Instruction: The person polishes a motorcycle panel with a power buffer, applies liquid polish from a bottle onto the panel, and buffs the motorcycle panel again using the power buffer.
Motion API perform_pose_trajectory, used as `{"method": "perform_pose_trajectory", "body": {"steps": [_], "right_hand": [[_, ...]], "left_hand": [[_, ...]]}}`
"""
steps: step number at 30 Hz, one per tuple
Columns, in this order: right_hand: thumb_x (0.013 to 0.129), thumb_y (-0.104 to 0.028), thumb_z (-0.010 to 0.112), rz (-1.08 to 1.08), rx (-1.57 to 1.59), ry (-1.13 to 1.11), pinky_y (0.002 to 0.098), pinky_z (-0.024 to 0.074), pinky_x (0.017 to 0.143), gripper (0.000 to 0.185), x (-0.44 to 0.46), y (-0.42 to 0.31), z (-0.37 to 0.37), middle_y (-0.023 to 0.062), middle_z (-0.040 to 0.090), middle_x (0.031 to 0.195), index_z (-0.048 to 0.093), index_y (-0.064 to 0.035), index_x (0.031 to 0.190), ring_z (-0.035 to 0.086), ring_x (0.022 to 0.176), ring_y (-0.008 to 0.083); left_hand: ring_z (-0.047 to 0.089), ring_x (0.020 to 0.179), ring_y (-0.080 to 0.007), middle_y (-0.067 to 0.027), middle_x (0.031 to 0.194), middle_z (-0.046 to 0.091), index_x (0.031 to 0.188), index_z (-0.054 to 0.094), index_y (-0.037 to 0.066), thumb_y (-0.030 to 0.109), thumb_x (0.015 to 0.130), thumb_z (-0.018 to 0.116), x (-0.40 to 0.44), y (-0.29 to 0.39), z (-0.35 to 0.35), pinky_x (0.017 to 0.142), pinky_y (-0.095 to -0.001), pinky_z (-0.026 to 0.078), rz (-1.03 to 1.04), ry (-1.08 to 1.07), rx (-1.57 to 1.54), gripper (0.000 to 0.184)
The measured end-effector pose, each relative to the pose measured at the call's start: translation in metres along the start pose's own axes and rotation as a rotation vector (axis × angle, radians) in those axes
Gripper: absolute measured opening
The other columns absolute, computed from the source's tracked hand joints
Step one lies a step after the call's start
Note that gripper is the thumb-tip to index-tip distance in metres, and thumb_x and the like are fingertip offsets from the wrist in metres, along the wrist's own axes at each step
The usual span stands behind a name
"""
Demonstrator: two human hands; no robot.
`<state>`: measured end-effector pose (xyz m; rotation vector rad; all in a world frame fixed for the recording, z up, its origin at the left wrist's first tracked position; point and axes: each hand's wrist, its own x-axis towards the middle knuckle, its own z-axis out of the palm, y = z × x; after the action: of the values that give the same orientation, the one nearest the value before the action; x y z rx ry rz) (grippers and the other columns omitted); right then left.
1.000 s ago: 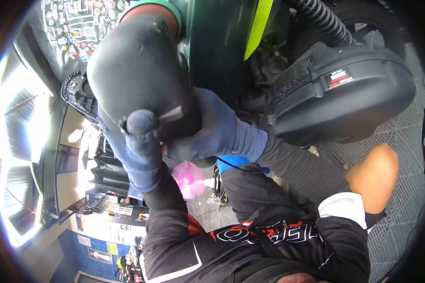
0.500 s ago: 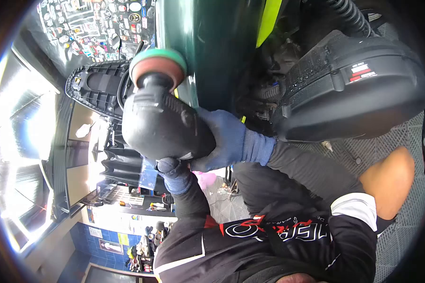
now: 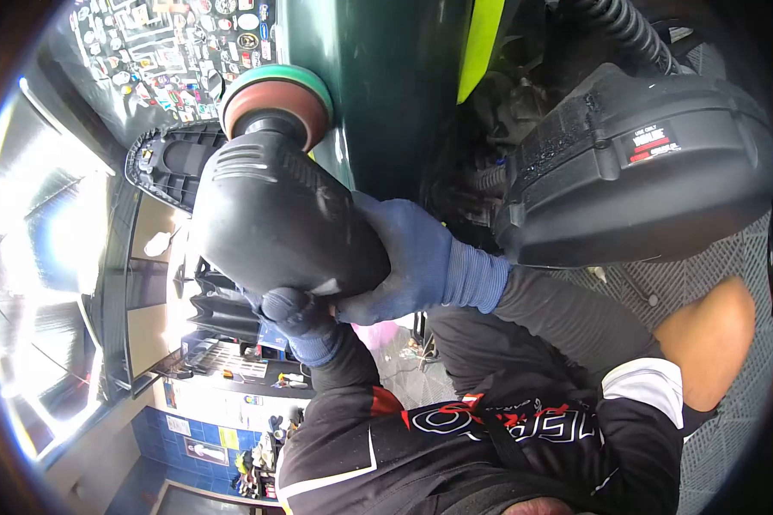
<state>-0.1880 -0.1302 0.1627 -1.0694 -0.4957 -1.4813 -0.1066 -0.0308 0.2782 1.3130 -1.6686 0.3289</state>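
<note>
A black polisher (image 3: 275,210) with a round green-and-red pad (image 3: 279,103) fills the space in front of me. My right hand (image 3: 408,253), in a blue knitted glove, wraps round its body from the right. My left hand (image 3: 296,318), gloved too, closes on the lower part of the tool, with most of its fingers hidden behind it. Beside the pad stands a glossy dark green panel (image 3: 386,94) of a motorcycle or scooter. The pad's right edge meets the panel's left side in view; whether it presses there I cannot tell.
A black plastic housing (image 3: 653,172) with a red-and-white label sits right of the panel, below a coil spring (image 3: 627,30). A detached seat (image 3: 172,163) shows upside down at left. A sticker-covered board (image 3: 159,51) is behind. Grey floor tiles (image 3: 721,463) lie at right.
The polisher and both my hands have shifted slightly, with the pad moving up and left in view along the panel's edge. My grip looks the same.
</note>
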Motion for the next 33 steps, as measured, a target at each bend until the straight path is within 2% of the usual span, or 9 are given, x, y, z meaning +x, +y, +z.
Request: {"method": "perform_pose_trajectory", "body": {"steps": [4,10,12,14,16,18,27,30,33], "right_hand": [[0.065,-0.034,0.091,0.007,0.146,-0.043,0.0419,0.0572,0.087,0.072,0.006,-0.006,-0.007,0.0211,0.073,0.106,0.061,0.0010,0.120,0.073,0.098,0.0322],[0.065,-0.035,0.091,-0.099,0.085,0.031,0.0427,0.0577,0.088,0.074,0.012,-0.012,-0.011,0.0225,0.073,0.105,0.061,0.0014,0.122,0.073,0.098,0.0342],[0.065,-0.036,0.091,0.071,-0.006,-0.055,0.0429,0.0575,0.089,0.075,0.016,-0.027,-0.019,0.0227,0.073,0.104,0.061,0.0015,0.123,0.073,0.099,0.0354],[0.064,-0.032,0.092,-0.006,0.018,-0.019,0.0419,0.0575,0.087,0.075,0.017,-0.020,-0.016,0.0203,0.073,0.106,0.059,0.0010,0.123,0.074,0.097,0.0331],[0.064,-0.028,0.093,-0.085,0.037,0.016,0.0408,0.0575,0.085,0.075,0.016,-0.017,-0.015,0.0180,0.073,0.107,0.058,0.0005,0.124,0.074,0.094,0.0308],[0.065,-0.036,0.091,0.024,0.066,-0.034,0.0434,0.0570,0.089,0.076,0.013,-0.020,-0.013,0.0239,0.073,0.105,0.060,0.0013,0.124,0.073,0.101,0.0351],[0.064,-0.037,0.090,0.151,-0.063,-0.123,0.0448,0.0573,0.088,0.075,-0.015,0.024,0.006,0.0224,0.073,0.107,0.062,-0.0043,0.126,0.072,0.100,0.0375],[0.062,-0.037,0.093,0.090,-0.082,-0.116,0.0440,0.0581,0.079,0.078,-0.012,0.021,0.002,0.0214,0.072,0.099,0.059,-0.0004,0.122,0.074,0.091,0.0368],[0.063,-0.038,0.093,-0.015,-0.120,-0.033,0.0431,0.0585,0.082,0.081,-0.001,0.009,-0.002,0.0213,0.073,0.102,0.058,-0.0002,0.125,0.074,0.092,0.0359]], "left_hand": [[0.046,0.139,-0.0360,-0.0206,0.155,0.039,0.160,0.020,0.004,0.074,0.076,0.074,0.021,0.015,0.010,0.115,-0.0513,0.041,0.058,-0.048,0.067,0.122],[0.046,0.139,-0.0360,-0.0206,0.154,0.040,0.160,0.020,0.004,0.074,0.076,0.074,0.032,0.026,0.014,0.115,-0.0512,0.041,0.084,-0.063,0.136,0.122],[0.046,0.139,-0.0360,-0.0206,0.154,0.040,0.160,0.020,0.004,0.074,0.076,0.074,0.039,0.025,0.010,0.115,-0.0512,0.041,0.092,-0.065,0.129,0.122],[0.046,0.139,-0.0359,-0.0206,0.154,0.040,0.160,0.020,0.004,0.074,0.076,0.074,0.042,0.022,0.005,0.115,-0.0512,0.041,0.089,-0.052,0.124,0.122],[0.046,0.139,-0.0359,-0.0206,0.154,0.040,0.160,0.020,0.004,0.074,0.076,0.074,0.033,0.016,0.000,0.114,-0.0512,0.041,0.061,-0.031,0.109,0.122],[0.046,0.139,-0.0359,-0.0206,0.154,0.040,0.160,0.020,0.004,0.073,0.076,0.074,0.018,0.008,-0.006,0.114,-0.0512,0.041,0.016,-0.008,0.086,0.122],[0.047,0.139,-0.0359,-0.0206,0.154,0.040,0.160,0.020,0.004,0.073,0.076,0.074,-0.045,-0.037,-0.035,0.114,-0.0512,0.041,-0.182,0.069,-0.014,0.121],[0.047,0.139,-0.0359,-0.0206,0.154,0.040,0.160,0.020,0.003,0.073,0.076,0.074,-0.041,-0.035,-0.032,0.114,-0.0512,0.041,-0.168,0.075,-0.013,0.121],[0.047,0.138,-0.0359,-0.0206,0.154,0.040,0.160,0.021,0.003,0.073,0.077,0.074,-0.020,-0.016,-0.023,0.114,-0.0512,0.041,-0.110,0.068,0.021,0.121]]}}
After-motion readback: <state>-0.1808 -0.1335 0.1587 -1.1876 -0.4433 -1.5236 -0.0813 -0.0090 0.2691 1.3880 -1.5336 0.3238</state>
